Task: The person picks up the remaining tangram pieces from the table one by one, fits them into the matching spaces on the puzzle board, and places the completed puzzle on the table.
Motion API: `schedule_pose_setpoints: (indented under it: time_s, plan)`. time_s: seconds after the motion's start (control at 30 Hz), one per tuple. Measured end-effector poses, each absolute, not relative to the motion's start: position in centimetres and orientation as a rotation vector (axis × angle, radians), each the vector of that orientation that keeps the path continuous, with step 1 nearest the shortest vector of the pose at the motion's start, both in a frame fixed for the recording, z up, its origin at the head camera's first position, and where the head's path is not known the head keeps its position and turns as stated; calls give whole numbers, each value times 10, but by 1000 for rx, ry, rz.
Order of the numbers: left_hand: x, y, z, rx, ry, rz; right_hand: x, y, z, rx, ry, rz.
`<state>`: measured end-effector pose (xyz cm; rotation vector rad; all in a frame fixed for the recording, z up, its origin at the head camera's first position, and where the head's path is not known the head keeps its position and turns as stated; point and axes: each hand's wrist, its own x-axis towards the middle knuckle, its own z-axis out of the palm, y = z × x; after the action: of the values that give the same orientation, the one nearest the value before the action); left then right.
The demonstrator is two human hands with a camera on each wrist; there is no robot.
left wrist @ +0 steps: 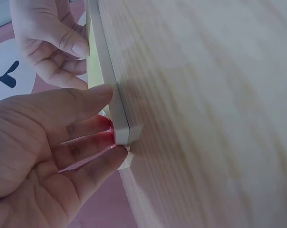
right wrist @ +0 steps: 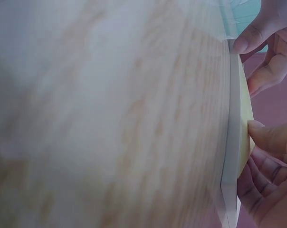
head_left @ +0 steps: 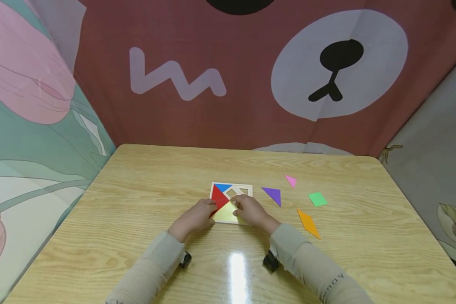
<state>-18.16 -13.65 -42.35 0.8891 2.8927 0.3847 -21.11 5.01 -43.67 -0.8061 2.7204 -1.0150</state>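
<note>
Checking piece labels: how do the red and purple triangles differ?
Size: the red triangle is larger than the purple triangle.
Place: the red triangle lies in the white tray; the purple triangle lies on the table, right of it.
Neighbours: the red triangle sits beside the blue piece; the purple triangle lies apart.
Shared: both are flat and single-coloured.

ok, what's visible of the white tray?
White tray, thin, straight-edged, flat on the table; material unclear. It holds a red piece, blue piece and yellow piece; open cutouts show toward its far right. The left hand grips its near-left corner; the right hand, touching the yellow piece, partly hides it.
</note>
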Motion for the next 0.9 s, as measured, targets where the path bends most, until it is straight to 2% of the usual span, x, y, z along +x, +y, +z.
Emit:
schedule_pose_setpoints:
  time_s: [0.37,0.9]
  plan:
    - [-182,-136,-424,876,2892,368,-208,50,-436,-802,2749,-827]
    - [-178,-132,-423,904,2937,394,-201,54,-433,-833,2757,-824]
